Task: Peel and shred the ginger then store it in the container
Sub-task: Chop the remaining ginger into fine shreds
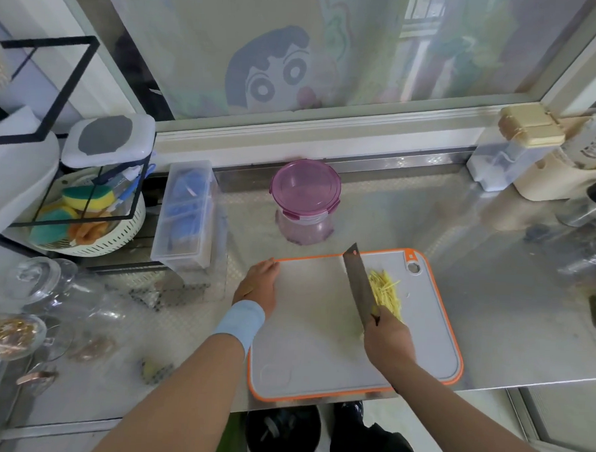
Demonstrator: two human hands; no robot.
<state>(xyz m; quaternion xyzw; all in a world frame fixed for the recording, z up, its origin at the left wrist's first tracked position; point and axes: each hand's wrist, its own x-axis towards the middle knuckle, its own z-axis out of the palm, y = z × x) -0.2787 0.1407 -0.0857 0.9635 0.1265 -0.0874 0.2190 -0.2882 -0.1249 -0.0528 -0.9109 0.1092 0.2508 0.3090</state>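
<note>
Near board's right edge, ginger beside knife.

I'm looking down into a home kitchen. The cutting board lies on a stainless steel counter, with a cleaver over it. Left of the board, a colander holds dish sponges, and glass jars stand nearer. Behind the board sits a purple lidded container, and beyond it is a window with a cartoon film. A seasoning box stands behind the board to the right.
</note>
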